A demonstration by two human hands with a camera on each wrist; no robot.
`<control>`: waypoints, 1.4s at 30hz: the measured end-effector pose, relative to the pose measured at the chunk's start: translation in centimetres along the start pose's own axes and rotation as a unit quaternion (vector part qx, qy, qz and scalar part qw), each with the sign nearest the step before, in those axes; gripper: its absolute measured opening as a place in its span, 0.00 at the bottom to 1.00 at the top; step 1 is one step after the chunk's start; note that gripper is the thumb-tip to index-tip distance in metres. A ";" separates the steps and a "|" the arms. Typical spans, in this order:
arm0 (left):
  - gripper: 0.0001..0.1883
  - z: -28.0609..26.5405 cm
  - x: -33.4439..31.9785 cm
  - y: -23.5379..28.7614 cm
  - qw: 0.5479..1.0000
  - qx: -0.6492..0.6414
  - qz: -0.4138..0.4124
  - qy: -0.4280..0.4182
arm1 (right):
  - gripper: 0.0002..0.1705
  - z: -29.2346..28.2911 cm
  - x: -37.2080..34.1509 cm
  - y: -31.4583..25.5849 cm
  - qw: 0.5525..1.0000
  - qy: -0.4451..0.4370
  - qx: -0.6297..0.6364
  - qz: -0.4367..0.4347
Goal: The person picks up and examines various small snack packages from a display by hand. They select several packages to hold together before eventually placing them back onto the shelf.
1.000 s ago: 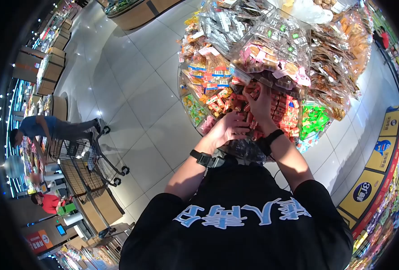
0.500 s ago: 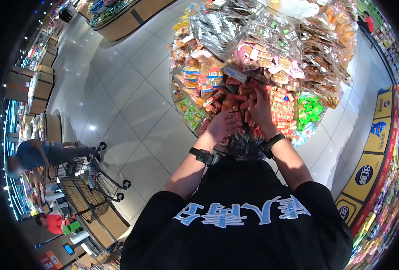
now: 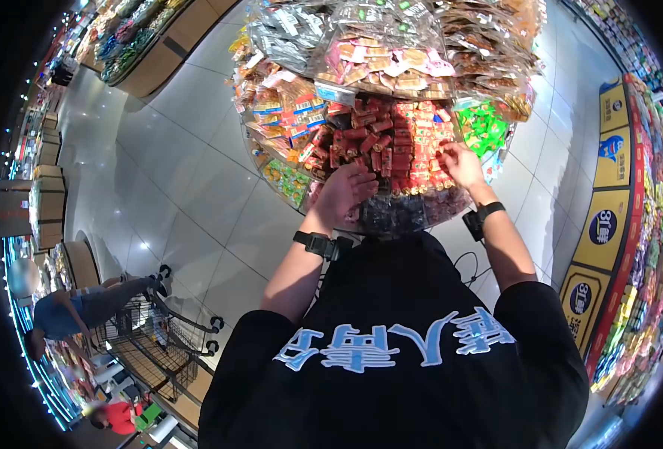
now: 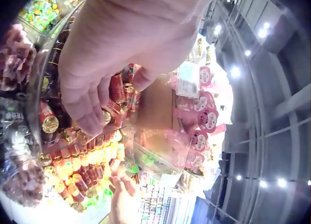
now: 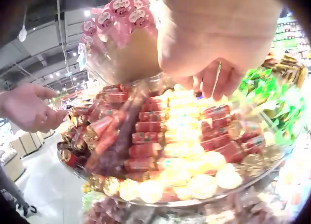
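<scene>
Nearby, green packets (image 3: 483, 129) border the red-wrapped sweets (image 3: 413, 142).

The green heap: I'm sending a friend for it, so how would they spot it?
Find the round display in front of the person in black. On its right side lies the green heap, beyond the right hand. Its bright green wrappers set it apart from the red rolls beside it.

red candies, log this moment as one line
left hand: relaxed, by red candies, left side | right hand: at their right side, grip unclear | green packets: right of candies
</scene>
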State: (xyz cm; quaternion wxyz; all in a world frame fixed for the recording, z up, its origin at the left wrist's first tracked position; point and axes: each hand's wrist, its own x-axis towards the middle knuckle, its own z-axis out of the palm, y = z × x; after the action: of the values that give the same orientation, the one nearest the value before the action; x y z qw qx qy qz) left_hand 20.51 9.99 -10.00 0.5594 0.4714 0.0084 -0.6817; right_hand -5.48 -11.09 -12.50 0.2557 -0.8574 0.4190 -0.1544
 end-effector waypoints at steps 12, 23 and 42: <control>0.20 0.5 0.3 -2.3 0.999 -0.013 -0.019 -0.033 | 0.48 -0.5 -0.5 -1.2 0.945 -0.251 -0.208 0.003; 0.20 2.3 -0.1 -4.8 0.999 -0.032 -0.013 0.005 | 0.44 3.1 -0.5 0.4 0.955 -0.171 -0.242 -0.021; 0.20 10.8 1.0 -11.7 0.994 -0.082 0.044 0.056 | 0.39 1.8 2.1 5.8 0.968 -0.211 0.007 -0.132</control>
State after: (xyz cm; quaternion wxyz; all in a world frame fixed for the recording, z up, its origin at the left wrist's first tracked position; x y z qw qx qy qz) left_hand 4.76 7.81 -10.66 0.6242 0.4617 0.0747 -0.6258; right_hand -7.11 -15.22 -17.19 0.3215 -0.9165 0.2380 -0.0046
